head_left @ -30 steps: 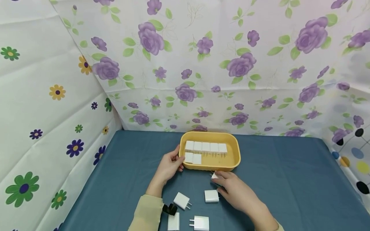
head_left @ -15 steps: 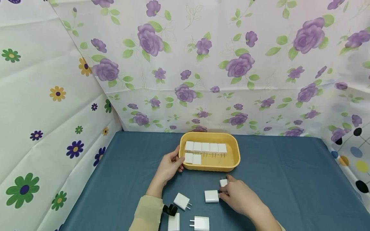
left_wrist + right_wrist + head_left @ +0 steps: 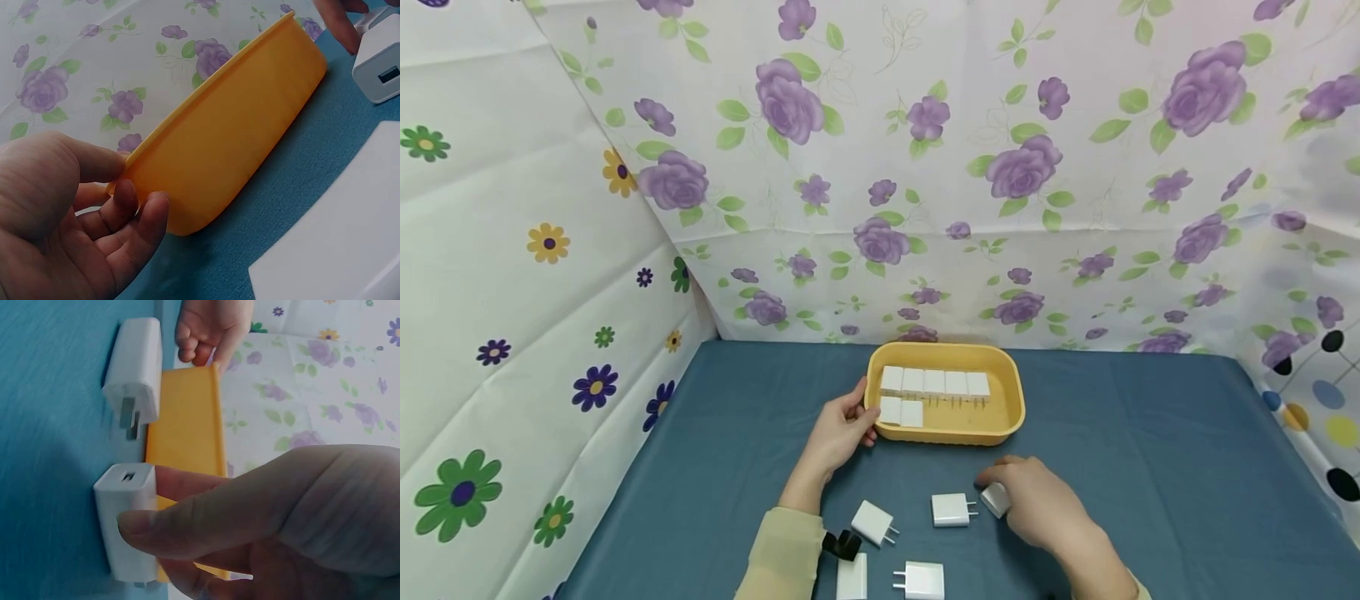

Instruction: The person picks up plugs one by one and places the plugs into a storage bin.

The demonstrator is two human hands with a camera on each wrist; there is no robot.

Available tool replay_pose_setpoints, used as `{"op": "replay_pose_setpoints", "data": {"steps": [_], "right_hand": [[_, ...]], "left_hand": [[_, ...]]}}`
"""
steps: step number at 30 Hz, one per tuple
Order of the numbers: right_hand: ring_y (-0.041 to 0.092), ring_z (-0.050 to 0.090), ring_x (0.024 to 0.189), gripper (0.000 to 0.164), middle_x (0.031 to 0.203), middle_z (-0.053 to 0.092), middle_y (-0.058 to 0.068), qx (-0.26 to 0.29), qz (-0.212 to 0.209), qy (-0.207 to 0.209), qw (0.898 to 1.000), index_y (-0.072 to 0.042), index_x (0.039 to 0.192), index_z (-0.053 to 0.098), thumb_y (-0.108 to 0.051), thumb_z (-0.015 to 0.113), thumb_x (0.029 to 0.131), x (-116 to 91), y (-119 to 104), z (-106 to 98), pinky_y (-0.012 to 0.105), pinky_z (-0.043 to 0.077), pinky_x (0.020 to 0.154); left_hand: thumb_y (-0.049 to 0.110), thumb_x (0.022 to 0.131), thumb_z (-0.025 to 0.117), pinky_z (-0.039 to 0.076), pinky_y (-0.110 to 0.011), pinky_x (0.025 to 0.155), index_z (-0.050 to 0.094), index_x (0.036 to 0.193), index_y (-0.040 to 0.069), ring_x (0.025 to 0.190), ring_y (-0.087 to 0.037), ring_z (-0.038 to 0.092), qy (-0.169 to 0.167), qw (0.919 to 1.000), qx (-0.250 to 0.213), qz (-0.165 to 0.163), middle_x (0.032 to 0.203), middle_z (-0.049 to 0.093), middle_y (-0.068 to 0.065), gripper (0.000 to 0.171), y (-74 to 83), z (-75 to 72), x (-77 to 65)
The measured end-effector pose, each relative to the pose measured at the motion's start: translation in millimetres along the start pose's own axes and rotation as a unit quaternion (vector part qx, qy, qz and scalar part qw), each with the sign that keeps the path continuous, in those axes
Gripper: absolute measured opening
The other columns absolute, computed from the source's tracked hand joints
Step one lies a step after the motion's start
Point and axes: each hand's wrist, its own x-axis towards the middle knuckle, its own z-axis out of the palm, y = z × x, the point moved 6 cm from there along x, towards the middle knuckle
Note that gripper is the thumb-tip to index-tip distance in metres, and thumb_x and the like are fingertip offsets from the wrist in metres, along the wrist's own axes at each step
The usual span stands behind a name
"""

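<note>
Currently, the head view has the tray point(image 3: 958, 418) on a blue cloth point(image 3: 760, 433), with a floral sheet point(image 3: 1022, 275) rising behind it. Inside the tray, five chargers point(image 3: 934, 382) line the far side, prongs toward the near wall, and two more point(image 3: 901, 412) sit in its near left corner. At the tray's left end, the left hand point(image 3: 838, 433) grips the rim. In front of the tray's right part, the right hand point(image 3: 1037, 500) holds a white charger point(image 3: 996, 500). Four loose chargers point(image 3: 951, 510) lie in front of the tray, the nearest to it just left of the held one.

In the left wrist view, the left thumb is on the tray's rim, with curled fingers against its outer wall.

In the right wrist view, the right thumb and fingers clamp the white charger from opposite sides, beyond the tray's near wall; whether it touches the cloth, I cannot tell.
</note>
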Motion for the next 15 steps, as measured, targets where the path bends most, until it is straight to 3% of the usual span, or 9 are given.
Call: {"op": "replay_pose_setpoints", "data": {"steps": [4,9,15], "right_hand": [[0.032,0.067,0.106,0.054,0.109,0.073,0.0,-0.008,0.012,0.012,1.0,-0.023,0.106,0.082,0.021,0.071,0.078,3,6,-2,0.054,0.058,0.09],[0.023,0.066,0.094,0.034,0.102,0.071,-0.002,0.012,0.046,-0.019,0.999,-0.021,0.107,0.081,-0.007,0.093,0.079,7,16,0,0.048,0.058,0.08],[0.019,0.057,0.069,0.023,0.079,0.063,-0.001,0.084,0.079,-0.062,0.991,-0.018,0.102,0.075,-0.021,0.09,0.085,6,22,6,0.038,0.047,0.061]], "left_hand": [[0.008,0.107,0.068,0.064,-0.042,0.064,0.036,0.166,0.008,0.068,-0.023,0.065,-0.001,1.0,0.001,-0.001,0.086,0.064,-0.019,0.068,1.0,0.7,0.9],[0.009,0.107,0.068,0.064,-0.044,0.065,0.037,0.166,0.009,0.069,-0.024,0.066,0.0,1.0,0.0,0.001,0.086,0.064,-0.02,0.067,1.7,0.4,0.7],[0.011,0.107,0.069,0.064,-0.041,0.064,0.036,0.166,0.009,0.069,-0.023,0.065,0.002,1.0,0.001,-0.003,0.087,0.064,-0.02,0.068,0.7,-0.3,-1.2]]}}
